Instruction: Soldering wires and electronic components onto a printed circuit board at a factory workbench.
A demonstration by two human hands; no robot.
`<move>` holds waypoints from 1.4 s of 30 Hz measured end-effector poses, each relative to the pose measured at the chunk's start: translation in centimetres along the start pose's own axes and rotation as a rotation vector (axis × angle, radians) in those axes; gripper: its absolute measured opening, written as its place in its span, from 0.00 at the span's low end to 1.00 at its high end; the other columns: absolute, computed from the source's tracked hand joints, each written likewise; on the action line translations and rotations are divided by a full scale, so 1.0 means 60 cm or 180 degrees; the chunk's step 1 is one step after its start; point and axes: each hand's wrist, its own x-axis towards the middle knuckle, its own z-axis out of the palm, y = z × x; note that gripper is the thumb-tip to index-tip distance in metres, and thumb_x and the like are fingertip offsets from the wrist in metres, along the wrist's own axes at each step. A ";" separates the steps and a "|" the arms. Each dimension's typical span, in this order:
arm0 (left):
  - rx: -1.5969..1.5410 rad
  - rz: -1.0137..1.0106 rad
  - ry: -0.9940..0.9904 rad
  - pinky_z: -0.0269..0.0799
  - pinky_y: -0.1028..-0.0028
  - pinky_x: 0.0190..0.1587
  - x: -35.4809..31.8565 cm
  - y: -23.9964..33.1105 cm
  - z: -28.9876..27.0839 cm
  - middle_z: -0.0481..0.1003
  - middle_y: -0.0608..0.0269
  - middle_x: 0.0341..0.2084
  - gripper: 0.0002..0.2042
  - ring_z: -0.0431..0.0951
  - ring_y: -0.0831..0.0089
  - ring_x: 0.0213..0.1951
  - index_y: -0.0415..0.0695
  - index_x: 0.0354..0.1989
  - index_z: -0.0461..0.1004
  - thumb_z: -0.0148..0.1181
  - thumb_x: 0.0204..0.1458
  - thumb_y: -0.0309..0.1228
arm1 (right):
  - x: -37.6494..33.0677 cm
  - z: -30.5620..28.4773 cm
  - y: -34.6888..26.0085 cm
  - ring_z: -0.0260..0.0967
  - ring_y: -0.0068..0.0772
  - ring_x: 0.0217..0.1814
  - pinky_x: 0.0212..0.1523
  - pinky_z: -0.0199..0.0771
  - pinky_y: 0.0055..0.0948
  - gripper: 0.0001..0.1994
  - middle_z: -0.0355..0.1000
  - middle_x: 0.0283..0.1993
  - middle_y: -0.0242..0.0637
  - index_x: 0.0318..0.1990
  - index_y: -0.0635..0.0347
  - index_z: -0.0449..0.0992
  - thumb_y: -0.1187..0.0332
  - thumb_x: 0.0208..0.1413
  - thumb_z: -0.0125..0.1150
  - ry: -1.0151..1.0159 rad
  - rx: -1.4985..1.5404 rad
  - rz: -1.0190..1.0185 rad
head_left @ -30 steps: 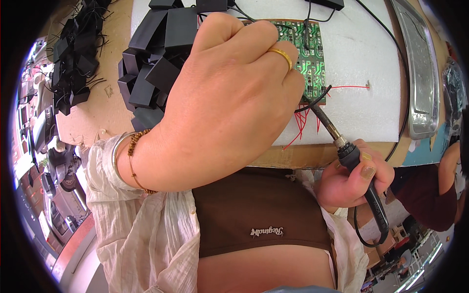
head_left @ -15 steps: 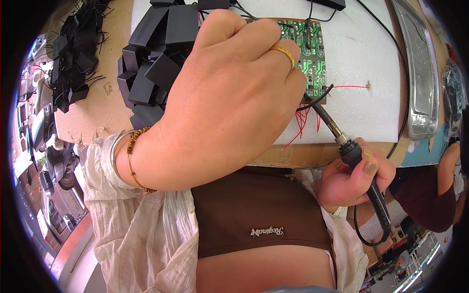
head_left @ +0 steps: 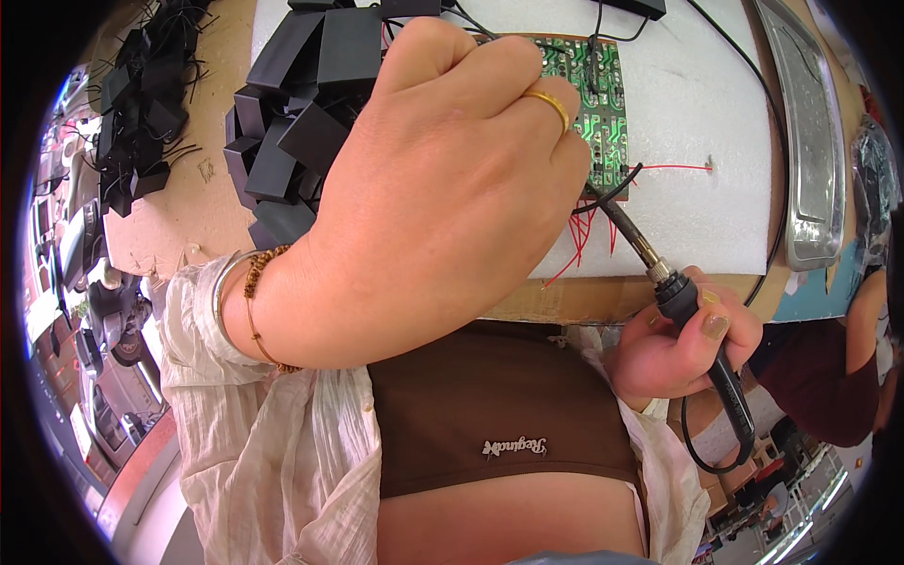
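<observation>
My right hand [head_left: 686, 344] grips a soldering iron [head_left: 680, 299] by its black handle, the shaft slanting up and left. Its tip lies at the lower edge of a green circuit board [head_left: 607, 127], beside my left hand [head_left: 461, 179]. That hand is closed, knuckles up, and covers much of the board; the fingertips and whatever they hold are hidden beneath it. A short black wire [head_left: 621, 186] crosses the iron near its tip. Thin red wires [head_left: 582, 235] hang from the board's near edge, and one red wire [head_left: 670, 168] sticks out to the right.
Black boxy cases [head_left: 282, 155] are piled left of my hand, with more wired black cases [head_left: 141, 104] farther left. The board rests on a white foam sheet [head_left: 706, 226]. A metal tray [head_left: 815, 188] stands at the right, past the iron's black cord [head_left: 783, 141]. Another person's arm [head_left: 859, 330] shows at far right.
</observation>
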 end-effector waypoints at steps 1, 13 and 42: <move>0.0005 -0.0005 0.0004 0.58 0.67 0.40 0.000 0.000 0.000 0.71 0.73 0.27 0.08 0.70 0.71 0.34 0.49 0.27 0.74 0.63 0.36 0.27 | -0.001 0.000 0.001 0.55 0.20 0.13 0.15 0.55 0.24 0.13 0.64 0.16 0.39 0.33 0.64 0.65 0.65 0.56 0.61 0.0055 0.0081 0.0011; -0.0055 -0.0077 -0.0095 0.58 0.67 0.40 -0.004 0.000 -0.001 0.71 0.72 0.27 0.08 0.70 0.70 0.35 0.48 0.27 0.74 0.63 0.36 0.27 | 0.000 -0.005 0.009 0.53 0.20 0.13 0.15 0.53 0.23 0.13 0.62 0.17 0.36 0.35 0.62 0.65 0.62 0.62 0.58 0.0216 -0.0060 -0.0264; -0.0960 -0.0225 -0.0311 0.61 0.68 0.45 -0.001 -0.017 -0.050 0.75 0.68 0.31 0.11 0.72 0.66 0.37 0.43 0.37 0.78 0.67 0.47 0.33 | -0.007 -0.009 -0.008 0.65 0.26 0.28 0.29 0.66 0.21 0.13 0.68 0.30 0.40 0.35 0.63 0.67 0.61 0.59 0.55 0.0217 -0.0235 0.0102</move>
